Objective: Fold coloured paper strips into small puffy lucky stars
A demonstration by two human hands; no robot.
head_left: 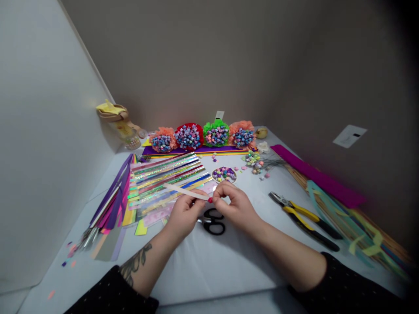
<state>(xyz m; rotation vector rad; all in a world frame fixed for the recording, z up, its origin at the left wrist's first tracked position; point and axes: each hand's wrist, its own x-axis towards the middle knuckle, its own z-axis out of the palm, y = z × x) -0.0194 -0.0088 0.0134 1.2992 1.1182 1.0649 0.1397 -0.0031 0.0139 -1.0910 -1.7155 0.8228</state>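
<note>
At the centre of the frame, a pale strip ran from my fingers, its free end toward the upper left and a small red bit at its right-hand end. My left hand held the strip between thumb and forefinger, near that end; my right hand pinched the red bit at the fingertips, the gap between my two hands narrow. The bit was too small to tell whether it was part of the strip.

Just below, black-handled scissors lay on the white tabletop, partly behind my left fingers. Open surface spread between my forearms down to the table's front edge, at the bottom of the frame. My arms slanted in from the lower corners in dark sleeves, hands meeting with fingers bent.

To the right, across another bare patch, lay yellow-and-black pliers, tips toward the upper left. Glittering striped strips covered the table left of centre, behind the pale strip's free end; whether they touched, I could not tell. A round cluster of small stars sat just beyond my right hand. Farther back, four ruffled flowers lined up before the grey wall.
</note>
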